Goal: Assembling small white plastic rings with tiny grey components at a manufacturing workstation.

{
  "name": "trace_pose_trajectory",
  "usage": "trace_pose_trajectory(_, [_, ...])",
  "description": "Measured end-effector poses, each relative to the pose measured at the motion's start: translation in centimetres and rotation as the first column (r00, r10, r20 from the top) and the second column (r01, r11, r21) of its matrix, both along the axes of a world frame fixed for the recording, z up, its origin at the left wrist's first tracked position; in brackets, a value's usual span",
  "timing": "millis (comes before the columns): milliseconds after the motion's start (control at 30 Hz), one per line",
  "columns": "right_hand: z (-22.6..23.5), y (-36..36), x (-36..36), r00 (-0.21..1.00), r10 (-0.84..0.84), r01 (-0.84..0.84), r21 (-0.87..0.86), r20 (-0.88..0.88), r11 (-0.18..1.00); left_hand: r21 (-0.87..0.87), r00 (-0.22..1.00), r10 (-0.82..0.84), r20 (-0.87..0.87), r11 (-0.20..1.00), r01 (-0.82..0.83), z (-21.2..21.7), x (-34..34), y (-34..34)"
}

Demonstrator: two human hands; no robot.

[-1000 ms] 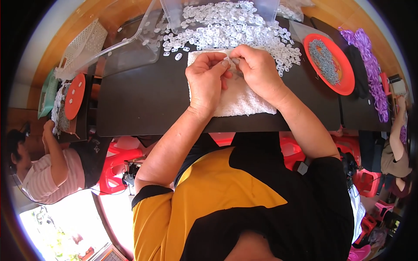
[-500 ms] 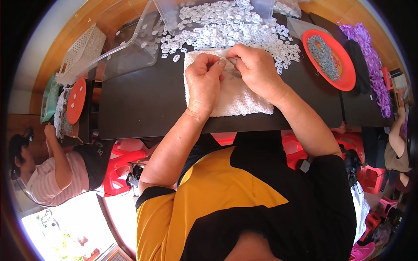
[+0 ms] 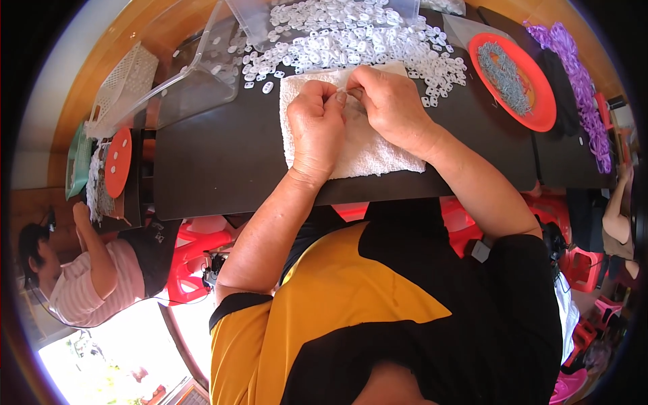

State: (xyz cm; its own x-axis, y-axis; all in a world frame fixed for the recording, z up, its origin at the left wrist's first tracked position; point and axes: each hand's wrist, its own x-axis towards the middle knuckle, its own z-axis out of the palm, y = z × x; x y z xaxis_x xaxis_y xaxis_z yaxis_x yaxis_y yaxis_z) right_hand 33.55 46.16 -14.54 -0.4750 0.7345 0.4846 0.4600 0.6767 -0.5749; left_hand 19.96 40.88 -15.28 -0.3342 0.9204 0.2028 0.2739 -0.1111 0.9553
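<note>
left hand [image 3: 316, 125]: pinches white piece [image 3: 341, 89] over towel [image 3: 378, 158] | right hand [image 3: 397, 108]: fingertips meet left's, own grip can't tell | white pile [image 3: 351, 47]: just beyond towel | red plate [image 3: 543, 120]: right, grey bits [image 3: 503, 75] inside

No readable text or numbers; pale mark [image 3: 160, 233] on dark garment [image 3: 150, 255], left, illegible

The count stood at one towel [image 3: 370, 154], two clear tubs [image 3: 196, 68], two red plates [image 3: 544, 113], two baskets [image 3: 128, 77]; white pieces [image 3: 337, 48] were uncountable.
</note>
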Motion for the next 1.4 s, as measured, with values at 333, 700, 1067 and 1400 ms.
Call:
trace_pose_trajectory(333, [-0.5, -0.1, -0.1, 1.0, 0.006, -0.007, -0.045, -0.012, 0.999, -0.031, 0.999, -0.014, -0.048, 0.999, 0.013, -0.4, -0.1, 0.2])
trace_pose_trajectory(700, [-0.6, 0.0, -0.3, 0.999, -0.001, 0.0, -0.02, -0.04, 1.0, 0.004, 0.987, 0.007, -0.162, 1.0, -0.007, -0.7, -0.1, 0.5])
trace_pose_trajectory(1067, [2.3, 4.3, 2.5, 0.923, -0.037, -0.13, -0.4, -0.383, 0.907, -0.044, 0.971, 0.038, 0.237, 0.999, -0.028, 0.2, -0.1, 0.0])
trace_pose_trajectory(1400, [3.5, 9.1, 1.4, 0.902, -0.189, 0.17, 0.082, 0.389, 0.982, -0.047, 0.97, 0.035, 0.242, 0.999, -0.024, 0.4, -0.2, 0.0])
